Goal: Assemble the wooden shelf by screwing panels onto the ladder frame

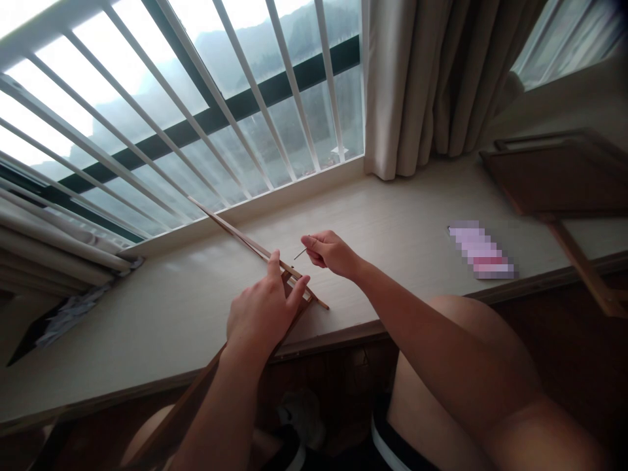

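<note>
A wooden folding frame (245, 242) with slim legs leans over the sill, one end by the window bars and the other near the sill's front edge. My left hand (260, 307) is closed around its crossing slats, thumb on the near side and index finger along the top. Just to the right, my right hand (331, 254) pinches a thin metal rod (300, 254) resembling a hex key. The rod's free tip points down toward a small dark bolt (293, 267) on the frame, and a slight gap seems to separate them. My left hand covers part of the joint.
The pale window sill (161, 320) runs across in front of me. A blurred-out pink phone-like object (483, 252) lies on it at right. Beyond that stands a brown folding stool or table (564, 176). White bars (289, 91) and curtains (407, 85) border the back.
</note>
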`<state>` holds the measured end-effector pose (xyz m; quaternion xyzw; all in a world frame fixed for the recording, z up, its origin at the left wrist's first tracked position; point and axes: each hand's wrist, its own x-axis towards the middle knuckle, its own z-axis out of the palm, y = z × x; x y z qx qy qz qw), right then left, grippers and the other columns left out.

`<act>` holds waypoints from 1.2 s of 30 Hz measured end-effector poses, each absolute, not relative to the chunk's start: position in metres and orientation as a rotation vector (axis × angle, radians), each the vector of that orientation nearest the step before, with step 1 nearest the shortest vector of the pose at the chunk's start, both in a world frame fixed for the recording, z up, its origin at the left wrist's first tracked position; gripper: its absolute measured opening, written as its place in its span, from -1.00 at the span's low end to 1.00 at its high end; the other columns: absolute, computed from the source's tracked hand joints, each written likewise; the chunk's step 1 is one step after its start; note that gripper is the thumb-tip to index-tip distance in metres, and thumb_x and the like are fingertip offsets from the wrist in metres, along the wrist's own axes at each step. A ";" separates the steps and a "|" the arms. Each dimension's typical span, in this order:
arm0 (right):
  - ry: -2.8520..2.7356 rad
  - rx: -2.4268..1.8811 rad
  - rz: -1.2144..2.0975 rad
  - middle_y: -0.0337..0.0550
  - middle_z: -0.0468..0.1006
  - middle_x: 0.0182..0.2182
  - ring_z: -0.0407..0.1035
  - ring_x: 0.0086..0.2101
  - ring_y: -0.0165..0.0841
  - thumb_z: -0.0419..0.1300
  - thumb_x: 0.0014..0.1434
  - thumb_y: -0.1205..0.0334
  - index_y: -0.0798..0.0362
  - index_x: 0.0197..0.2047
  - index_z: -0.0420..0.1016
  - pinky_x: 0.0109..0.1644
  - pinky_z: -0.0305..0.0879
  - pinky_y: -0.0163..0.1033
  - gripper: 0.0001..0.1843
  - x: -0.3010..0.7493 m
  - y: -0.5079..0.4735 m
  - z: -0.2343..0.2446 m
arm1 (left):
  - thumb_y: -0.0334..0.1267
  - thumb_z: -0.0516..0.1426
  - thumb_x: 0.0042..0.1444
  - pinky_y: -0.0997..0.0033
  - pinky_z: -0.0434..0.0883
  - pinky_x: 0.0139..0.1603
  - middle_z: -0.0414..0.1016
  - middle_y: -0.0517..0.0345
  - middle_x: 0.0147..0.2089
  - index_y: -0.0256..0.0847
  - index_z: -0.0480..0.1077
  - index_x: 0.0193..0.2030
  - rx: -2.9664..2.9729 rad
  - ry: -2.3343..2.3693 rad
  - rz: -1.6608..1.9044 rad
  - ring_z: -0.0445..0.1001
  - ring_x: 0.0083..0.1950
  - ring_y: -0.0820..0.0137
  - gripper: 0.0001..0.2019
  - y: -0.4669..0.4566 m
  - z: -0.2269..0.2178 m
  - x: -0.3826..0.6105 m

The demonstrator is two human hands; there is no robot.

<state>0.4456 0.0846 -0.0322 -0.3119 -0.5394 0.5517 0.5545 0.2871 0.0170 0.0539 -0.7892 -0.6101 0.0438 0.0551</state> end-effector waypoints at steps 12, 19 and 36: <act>-1.465 -0.620 1.373 -0.31 0.32 -0.63 0.11 -0.64 -0.55 0.06 0.27 -0.01 0.11 -0.50 0.23 -0.59 0.00 -0.42 -0.58 0.452 0.080 -0.033 | 0.22 -0.25 0.21 0.19 0.34 -0.18 0.56 -0.12 -0.18 -0.17 -0.12 0.40 -2.391 -1.871 0.149 0.53 -0.15 0.05 -0.27 0.017 0.054 0.288; -1.485 -0.611 1.349 -0.31 0.33 -0.61 0.11 -0.63 -0.55 0.05 0.28 0.00 0.10 -0.47 0.24 -0.58 0.02 -0.42 -0.60 0.452 0.081 -0.037 | 0.21 -0.26 0.21 0.19 0.35 -0.20 0.56 -0.11 -0.17 -0.16 -0.12 0.39 -2.386 -1.858 0.138 0.53 -0.16 0.05 -0.28 0.017 0.053 0.288; -1.265 -0.762 1.385 -0.37 0.10 -0.83 -0.04 -0.75 -0.58 0.13 0.21 0.05 0.09 -0.72 0.14 -0.67 -0.12 -0.38 -0.46 0.442 0.080 -0.028 | 0.21 -0.24 0.21 0.20 0.35 -0.19 0.57 -0.11 -0.17 -0.16 -0.10 0.39 -2.388 -1.864 0.142 0.54 -0.15 0.05 -0.29 0.017 0.052 0.289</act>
